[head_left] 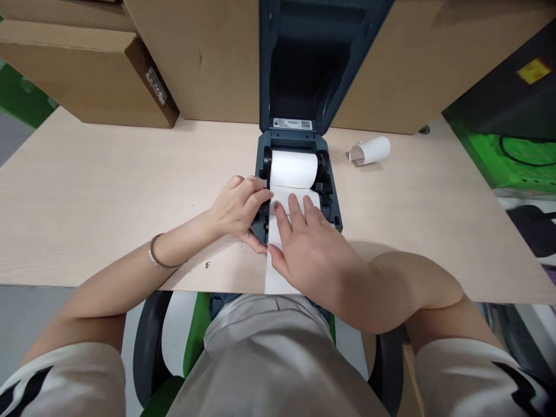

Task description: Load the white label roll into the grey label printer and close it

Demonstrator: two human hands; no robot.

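Note:
A dark blue-grey label printer [335,202] stands on the table with its lid [266,69] raised. Inside sits a white label roll [294,168], its strip [278,281] running out over the front toward the table edge. My left hand [238,205] is bent around the printer's left side, fingertips at the strip's left edge and one digit low by the front corner. Flat on the strip, with fingers stretched forward, lies my right hand [308,243]. It hides part of the paper and the printer's front.
A curled piece of white paper [371,152] lies right of the printer. Cardboard boxes [87,75] stand along the back of the table [108,191]. A dark box with a yellow label [534,70] is at the far right. A chair armrest [147,347] shows below the table edge.

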